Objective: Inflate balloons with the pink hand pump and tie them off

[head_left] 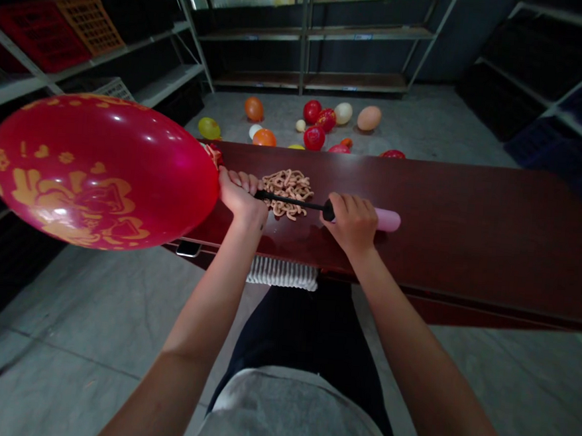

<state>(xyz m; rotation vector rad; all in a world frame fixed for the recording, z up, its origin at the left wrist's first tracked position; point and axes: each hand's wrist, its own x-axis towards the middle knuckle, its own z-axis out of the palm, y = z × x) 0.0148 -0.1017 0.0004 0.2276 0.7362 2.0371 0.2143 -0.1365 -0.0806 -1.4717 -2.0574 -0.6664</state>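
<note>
A large red balloon (pixel 105 172) with yellow printing, inflated, fills the left of the view. Its neck end meets my left hand (pixel 244 193), whose fingers are wrapped round the balloon's neck and the black end of a hand pump. The pump's black rod (pixel 297 202) runs between my hands. My right hand (pixel 353 222) grips the pump's pink body (pixel 388 220), which sticks out to the right. Behind the rod, a heap of beige uninflated balloons (pixel 289 183) lies on the dark red table (pixel 469 230).
Several small inflated balloons, among them an orange one (pixel 253 109) and a peach one (pixel 369 118), lie on the floor beyond the table. Metal shelves (pixel 360 83) stand behind, with crates (pixel 49 35) at the left. A phone-like object (pixel 188 249) is at the table's near edge.
</note>
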